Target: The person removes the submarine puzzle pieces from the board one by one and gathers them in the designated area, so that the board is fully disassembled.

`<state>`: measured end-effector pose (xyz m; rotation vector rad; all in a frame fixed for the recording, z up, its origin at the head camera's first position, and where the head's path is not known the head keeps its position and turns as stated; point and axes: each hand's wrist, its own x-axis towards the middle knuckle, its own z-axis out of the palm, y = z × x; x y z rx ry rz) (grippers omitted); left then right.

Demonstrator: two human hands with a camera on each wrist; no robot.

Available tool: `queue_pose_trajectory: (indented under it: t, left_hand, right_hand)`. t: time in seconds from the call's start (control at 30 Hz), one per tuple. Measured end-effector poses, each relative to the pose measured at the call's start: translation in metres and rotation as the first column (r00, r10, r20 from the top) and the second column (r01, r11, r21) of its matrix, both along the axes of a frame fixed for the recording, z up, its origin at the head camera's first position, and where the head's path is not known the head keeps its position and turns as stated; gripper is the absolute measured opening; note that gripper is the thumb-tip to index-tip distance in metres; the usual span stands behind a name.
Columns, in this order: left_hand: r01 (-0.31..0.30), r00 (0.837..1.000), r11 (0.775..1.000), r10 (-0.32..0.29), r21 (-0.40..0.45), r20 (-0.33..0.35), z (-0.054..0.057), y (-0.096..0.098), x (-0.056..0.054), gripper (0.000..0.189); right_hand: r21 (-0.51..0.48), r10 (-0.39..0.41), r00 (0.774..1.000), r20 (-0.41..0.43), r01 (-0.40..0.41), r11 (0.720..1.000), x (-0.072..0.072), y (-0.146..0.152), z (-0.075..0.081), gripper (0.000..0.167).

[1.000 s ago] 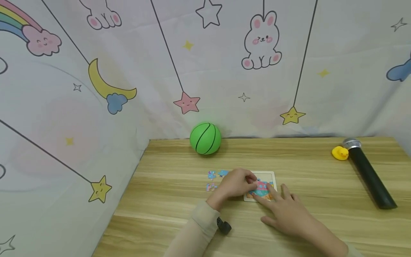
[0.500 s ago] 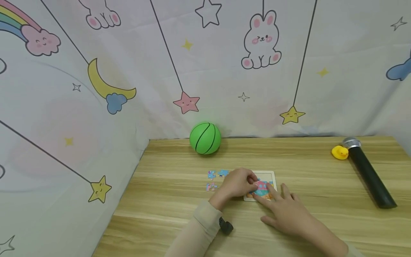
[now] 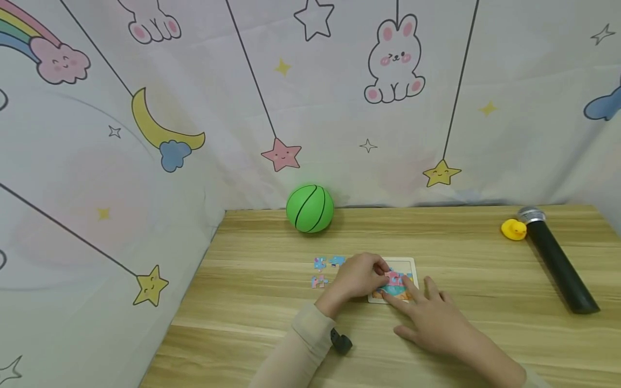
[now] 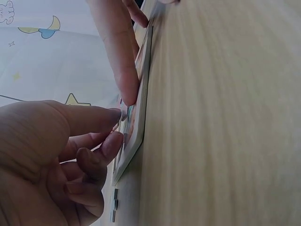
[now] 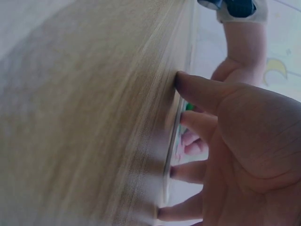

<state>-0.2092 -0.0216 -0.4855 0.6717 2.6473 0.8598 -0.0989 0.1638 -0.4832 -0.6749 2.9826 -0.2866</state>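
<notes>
A jigsaw puzzle in a pale frame (image 3: pixel 414 265) lies on the table, its lower part filled with pink, teal and orange pieces. My left hand (image 3: pixel 358 276) is over the frame's left side. Its thumb and forefinger (image 4: pixel 96 118) pinch a small puzzle piece at the pink part of the picture, mostly hidden by the fingertips. My right hand (image 3: pixel 434 320) lies from the lower right with fingers spread, index and middle fingertips resting on the filled pieces. In the right wrist view the thumb (image 5: pixel 200 89) touches the table beside the frame.
Loose blue and pink puzzle pieces (image 3: pixel 319 263) lie left of the frame. A green ball (image 3: pixel 310 209) stands at the table's back edge. A yellow rubber duck (image 3: pixel 513 230) and a black microphone (image 3: pixel 560 264) are at the right. Behind hangs a printed curtain (image 3: pixel 339 108).
My left fingers shift slightly at the pink part of the puzzle, and a pink piece there appears a little turned or raised. The left forearm moved slightly right; my right hand stays in place.
</notes>
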Motion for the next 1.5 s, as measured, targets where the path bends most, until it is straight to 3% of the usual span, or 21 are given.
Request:
queue_pose_trajectory:
  t: [0.63,1.1,1.5]
  left_hand:
    - [-0.019,1.000,0.988,0.022,0.155,-0.015,0.006,-0.011,0.002,0.004]
    - [-0.077,0.996,0.980,0.084,0.184,-0.026,0.016,-0.058,0.001,0.004]
    - [-0.134,0.990,0.978,0.138,0.159,-0.010,0.010,-0.099,-0.004,0.007]
  right_hand:
    - [0.005,-0.004,1.000,0.000,0.004,1.000,0.001,0.000,0.000,0.063]
    - [0.001,0.005,1.000,-0.010,-0.005,1.000,0.001,0.001,-0.003,0.064]
    - [-0.004,-0.003,1.000,0.018,0.003,1.000,0.002,0.001,-0.003,0.065]
